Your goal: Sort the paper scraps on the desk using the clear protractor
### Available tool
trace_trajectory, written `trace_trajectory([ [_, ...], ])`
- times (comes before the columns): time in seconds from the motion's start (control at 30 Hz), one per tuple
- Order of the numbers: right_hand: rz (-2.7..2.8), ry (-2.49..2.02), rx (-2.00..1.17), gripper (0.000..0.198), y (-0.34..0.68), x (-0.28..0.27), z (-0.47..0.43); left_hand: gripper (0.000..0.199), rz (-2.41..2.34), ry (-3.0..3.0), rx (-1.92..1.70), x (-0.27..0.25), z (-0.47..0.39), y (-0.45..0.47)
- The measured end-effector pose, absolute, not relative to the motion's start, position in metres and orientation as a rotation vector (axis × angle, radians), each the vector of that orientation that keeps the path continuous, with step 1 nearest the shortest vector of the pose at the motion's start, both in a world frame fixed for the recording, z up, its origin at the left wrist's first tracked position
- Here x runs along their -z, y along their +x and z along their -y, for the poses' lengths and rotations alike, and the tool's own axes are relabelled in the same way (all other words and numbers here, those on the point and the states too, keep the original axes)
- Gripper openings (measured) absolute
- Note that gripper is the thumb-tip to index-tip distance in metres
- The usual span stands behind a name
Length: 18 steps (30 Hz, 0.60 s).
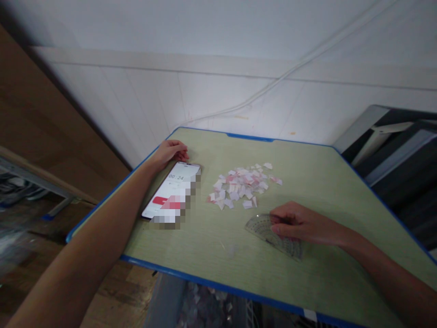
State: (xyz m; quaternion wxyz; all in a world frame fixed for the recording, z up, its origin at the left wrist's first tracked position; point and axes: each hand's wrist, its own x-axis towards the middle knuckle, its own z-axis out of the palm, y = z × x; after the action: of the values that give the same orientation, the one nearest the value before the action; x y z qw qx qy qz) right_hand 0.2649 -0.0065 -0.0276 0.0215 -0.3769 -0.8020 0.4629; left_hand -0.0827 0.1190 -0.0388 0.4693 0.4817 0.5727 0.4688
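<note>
My right hand (290, 222) pinches a clear semicircular protractor (258, 226) by its middle, low over the table near its front side. Just beyond it lies a loose heap of small torn paper pieces (241, 184), white and pale pink. Near the far left edge my left hand (172, 151) rests on the tabletop with its fingers curled in, and nothing shows in them. Beside that hand, a phone (175, 187) lies face up with a timer reading 00:24; part of its screen is blurred out by blocks.
The pale green table (205, 241) has a blue rim and stands against a white wall (218, 95) with a cable. A grey bin (165, 298) with paper scraps sits below the front edge. A brown panel (58, 105) stands left, dark folded furniture (403, 155) right.
</note>
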Motion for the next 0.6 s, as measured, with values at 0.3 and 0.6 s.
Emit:
trace_trajectory([
  [0.3,2.375,-1.181,-1.586,0.040,0.2664,0.0281,0.0046,0.007,-1.410,1.287,-1.109,0.0419,-0.1217,-0.0859],
  [0.6,2.155,-1.277,-1.760,0.042,0.2675,0.0278,0.0032,0.008,-1.406,1.285,-1.110,0.0436,-0.1241,-0.0864],
])
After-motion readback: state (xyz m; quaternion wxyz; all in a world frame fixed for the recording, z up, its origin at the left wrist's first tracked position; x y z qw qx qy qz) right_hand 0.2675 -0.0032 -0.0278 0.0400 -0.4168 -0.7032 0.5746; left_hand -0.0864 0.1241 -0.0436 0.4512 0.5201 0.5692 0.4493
